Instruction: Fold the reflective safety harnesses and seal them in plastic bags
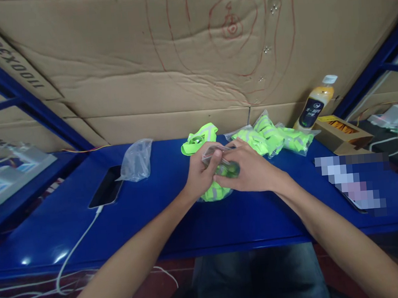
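Note:
Both hands meet over the middle of the blue table. My left hand (pixel 202 169) has its thumb pressed on the top edge of a clear plastic bag (pixel 214 193) with neon green, grey-striped material inside. From the right, my right hand (pixel 243 166) grips the same bag near its opening, fingers bent round it. Just behind my left hand lies a loose neon green strap bundle (pixel 200 139). Behind and right of my right hand, several filled clear bags (pixel 274 136) of the same green material are heaped together.
An empty clear bag (pixel 137 160) lies beside a phone (pixel 107 186) with a white cable at left. An orange-drink bottle (pixel 314 105), an open cardboard box (pixel 344 135) and a blurred-out flat item (pixel 351 183) are at right. Cardboard (pixel 108 50) stands behind the table (pixel 150 226).

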Available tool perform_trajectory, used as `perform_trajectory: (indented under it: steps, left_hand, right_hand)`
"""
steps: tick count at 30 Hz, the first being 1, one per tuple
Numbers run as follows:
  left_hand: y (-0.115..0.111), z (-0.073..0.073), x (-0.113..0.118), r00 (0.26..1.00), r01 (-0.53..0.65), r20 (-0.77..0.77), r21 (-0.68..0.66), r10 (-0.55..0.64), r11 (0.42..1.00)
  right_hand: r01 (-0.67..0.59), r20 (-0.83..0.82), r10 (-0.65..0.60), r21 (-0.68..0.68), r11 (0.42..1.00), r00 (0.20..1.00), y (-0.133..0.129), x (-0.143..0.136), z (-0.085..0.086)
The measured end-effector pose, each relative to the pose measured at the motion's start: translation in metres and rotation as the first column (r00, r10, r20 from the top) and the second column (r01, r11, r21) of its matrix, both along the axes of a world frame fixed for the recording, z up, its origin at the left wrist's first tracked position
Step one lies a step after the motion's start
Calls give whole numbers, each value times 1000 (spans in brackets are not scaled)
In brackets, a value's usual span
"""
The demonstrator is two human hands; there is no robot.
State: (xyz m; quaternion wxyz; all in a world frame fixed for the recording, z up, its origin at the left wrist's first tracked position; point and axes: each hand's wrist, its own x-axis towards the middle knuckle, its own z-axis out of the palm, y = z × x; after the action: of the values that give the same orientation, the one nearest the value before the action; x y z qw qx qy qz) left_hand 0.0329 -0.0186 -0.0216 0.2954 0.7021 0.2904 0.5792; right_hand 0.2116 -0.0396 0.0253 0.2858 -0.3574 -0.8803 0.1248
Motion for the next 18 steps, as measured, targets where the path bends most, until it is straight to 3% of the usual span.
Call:
perform_trajectory:
  steps: [3, 6, 9, 13, 18]
  left_hand:
    - [2, 0, -2, 998, -49, -29, 23, 50, 999]
    - [8, 3, -7, 999, -46, -11, 37, 47, 998]
    - [14, 4, -11, 998, 56, 32, -24, -55, 998]
    - [15, 5, -11, 993, 112, -27, -103, -115, 988]
    - [14, 13, -14, 981, 189, -9, -133, -192, 973]
  right_hand:
    - [-45, -37, 43, -31, 999, 998, 7, 0, 0]
    - [-111, -272, 93, -55, 992, 958, 16, 2, -4]
    - [-45, -471, -14, -113, 993, 882, 22, 6, -11]
    - [35, -487, -81, -102, 994, 869, 26, 13, -15]
    - [-66, -472, -36, -196, 978, 881, 23, 25, -3]
